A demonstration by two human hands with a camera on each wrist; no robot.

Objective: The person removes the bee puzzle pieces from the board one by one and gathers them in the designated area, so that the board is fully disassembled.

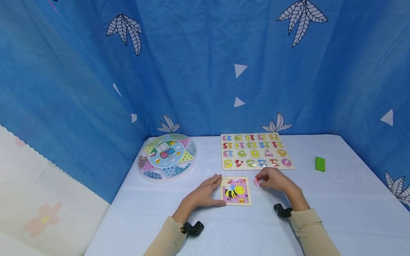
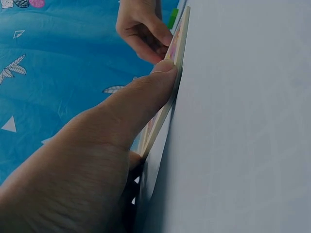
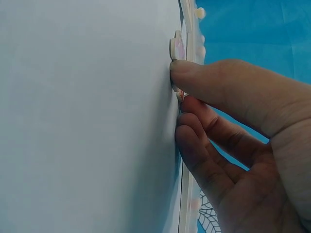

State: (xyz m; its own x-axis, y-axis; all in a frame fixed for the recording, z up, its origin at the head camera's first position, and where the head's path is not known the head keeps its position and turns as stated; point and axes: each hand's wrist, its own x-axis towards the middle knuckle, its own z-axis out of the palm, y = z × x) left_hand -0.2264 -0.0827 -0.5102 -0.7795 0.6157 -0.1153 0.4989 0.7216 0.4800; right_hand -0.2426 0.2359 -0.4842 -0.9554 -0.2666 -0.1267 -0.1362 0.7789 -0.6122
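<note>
A small square wooden bee puzzle (image 1: pixel 237 192), pale-framed with a yellow and black bee on pink, lies flat on the table. My left hand (image 1: pixel 206 192) holds it from the left side, thumb at the lower edge and fingers at the upper left corner. In the left wrist view the thumb (image 2: pixel 163 73) presses on the frame's edge. Just right of the frame, my right hand (image 1: pixel 274 179) pinches a pink puzzle piece (image 1: pixel 255 182) between thumb and fingers, low over the table. One knobbed end of that piece (image 3: pixel 179 46) sticks out past the thumb in the right wrist view.
Behind the bee puzzle lies a wooden number board (image 1: pixel 256 153) with colourful numerals. A round Chinese checkers set (image 1: pixel 168 158) stands at the back left. A green block (image 1: pixel 320 164) is at the right. Blue curtain (image 1: pixel 205 71) borders the white table (image 1: pixel 243 231).
</note>
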